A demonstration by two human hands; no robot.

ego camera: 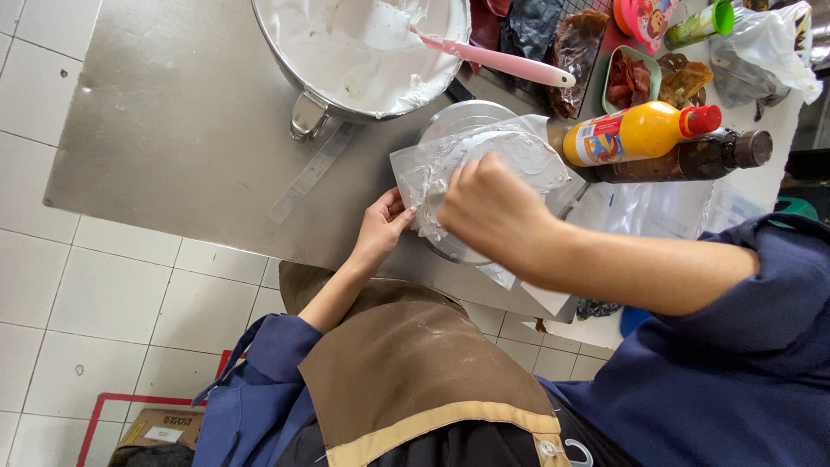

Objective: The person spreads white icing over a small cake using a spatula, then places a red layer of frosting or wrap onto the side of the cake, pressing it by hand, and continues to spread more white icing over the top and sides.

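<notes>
My right hand [493,207], grip fisted over the frosted cake [510,156], lies nearer than my left hand [382,227], whose fingers pinch the plastic sheet [415,177] at its left edge.

A brushed stainless-steel worktable [173,112] stands on a floor of pale square ceramic tiles [104,294] with grey grout lines. A red line [130,399] marks the floor around 1 brown cardboard box [160,428], under bright, even light.

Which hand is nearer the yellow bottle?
Right. The right hand rests on the white-coated disc beside the yellow bottle; the left hand is at the disc's far edge.
</notes>
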